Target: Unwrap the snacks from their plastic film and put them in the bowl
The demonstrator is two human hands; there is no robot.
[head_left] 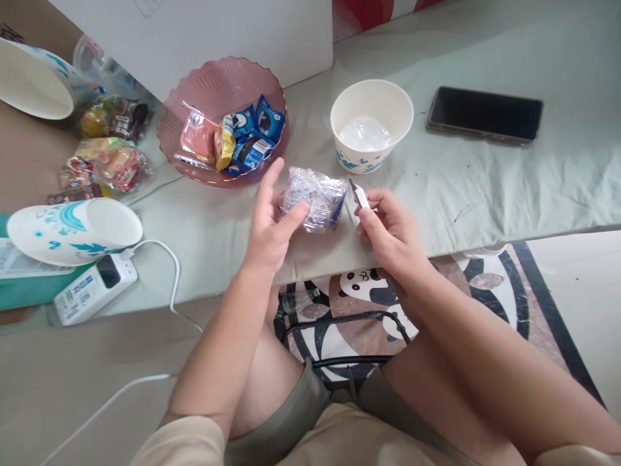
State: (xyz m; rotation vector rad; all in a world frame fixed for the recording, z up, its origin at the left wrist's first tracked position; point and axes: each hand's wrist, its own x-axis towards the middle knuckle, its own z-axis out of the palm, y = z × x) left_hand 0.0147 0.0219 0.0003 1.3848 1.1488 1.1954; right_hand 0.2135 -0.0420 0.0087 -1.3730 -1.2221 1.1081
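Note:
My left hand (272,223) grips a small packet in clear bubble wrap (315,199), its thumb pressed on the front. Some dark blue shows through the wrap at the right side. Between the thumb and fingers of my right hand (388,223) is a small white tool with a thin dark tip (359,195); its exact kind is unclear. The tip points up and left, close to the packet's right edge but apart from it. Just behind, a white paper bowl with blue print (361,158) holds crumpled clear plastic.
A pink scalloped bowl (194,81) with several wrapped snacks stands behind my left hand. At right lies a black phone (486,114). Left are tipped paper cups (72,230), bagged snacks (109,165) and a white power bank (94,291) with a cable. A white box (233,32) stands behind.

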